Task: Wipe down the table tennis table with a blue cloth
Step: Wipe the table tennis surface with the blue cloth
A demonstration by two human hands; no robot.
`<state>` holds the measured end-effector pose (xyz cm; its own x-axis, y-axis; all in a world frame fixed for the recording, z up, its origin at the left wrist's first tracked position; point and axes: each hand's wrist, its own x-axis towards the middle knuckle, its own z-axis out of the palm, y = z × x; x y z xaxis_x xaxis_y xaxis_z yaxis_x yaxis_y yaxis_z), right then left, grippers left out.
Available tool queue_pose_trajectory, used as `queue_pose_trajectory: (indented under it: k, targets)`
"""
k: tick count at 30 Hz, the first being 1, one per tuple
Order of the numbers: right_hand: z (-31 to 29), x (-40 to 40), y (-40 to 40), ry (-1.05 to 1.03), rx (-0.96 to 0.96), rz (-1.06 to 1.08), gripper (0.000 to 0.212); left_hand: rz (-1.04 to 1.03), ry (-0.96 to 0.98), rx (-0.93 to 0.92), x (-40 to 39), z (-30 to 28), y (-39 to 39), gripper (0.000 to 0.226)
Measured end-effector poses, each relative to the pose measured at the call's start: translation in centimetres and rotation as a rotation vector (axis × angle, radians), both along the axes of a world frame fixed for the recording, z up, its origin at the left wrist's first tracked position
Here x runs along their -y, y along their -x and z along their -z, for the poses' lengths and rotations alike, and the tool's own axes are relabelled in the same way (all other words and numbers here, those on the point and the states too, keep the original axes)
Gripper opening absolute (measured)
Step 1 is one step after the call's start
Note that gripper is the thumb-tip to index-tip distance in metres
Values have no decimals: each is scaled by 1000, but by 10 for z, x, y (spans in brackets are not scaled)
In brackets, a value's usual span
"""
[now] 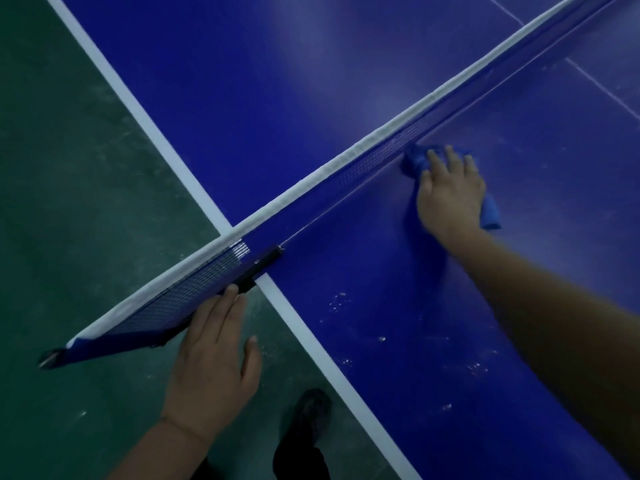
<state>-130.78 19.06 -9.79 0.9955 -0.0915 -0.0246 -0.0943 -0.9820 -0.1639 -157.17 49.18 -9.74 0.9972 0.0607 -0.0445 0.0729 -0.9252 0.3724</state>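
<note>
The blue table tennis table (398, 271) fills the right and top of the view, edged by a white line. A blue cloth (414, 161) lies on the near half, right beside the foot of the net (363, 157). My right hand (450, 192) presses flat on the cloth with straight fingers; cloth ends stick out at my fingertips and by my wrist. My left hand (214, 355) hangs off the table's side, fingers straight, its fingertips touching the overhanging net end and its black clamp (258, 268).
White dust specks (346, 306) dot the near half of the table by its side line. The green floor (86, 185) lies to the left. My dark shoe (311, 414) stands on the floor close to the table edge. The net post tip (50, 358) juts out at the left.
</note>
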Motion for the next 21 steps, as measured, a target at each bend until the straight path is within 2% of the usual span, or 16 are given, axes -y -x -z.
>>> queue_pose_trajectory:
  k: [1, 4, 7, 9, 12, 14, 16, 19, 21]
  targets:
    - [2, -22, 11, 13, 5, -44, 51, -7, 15, 3, 0, -1, -1, 60]
    - [11, -96, 85, 17, -8, -468, 54, -23, 36, 13, 0, -3, -2, 59]
    - [9, -108, 136, -53, -83, -734, 50, -23, 41, -3, -1, -6, -3, 59]
    - [9, -89, 110, -63, -57, -713, 45, -18, 37, -16, -2, -8, -4, 60]
    - [4, -76, 53, -104, 24, -415, 37, -20, 50, -37, -1, -10, -5, 60]
    - [5, -90, 52, -120, 52, -263, 33, -23, 61, -48, -2, -11, -4, 61]
    - [12, -110, 80, -108, 69, -361, 33, -25, 71, -62, -2, -12, -4, 61]
    - [17, -115, 121, -87, 66, -684, 41, -17, 69, -67, -2, -13, -4, 61]
    - [16, -104, 109, -58, 56, -684, 44, -6, 72, -74, -3, -14, -4, 61]
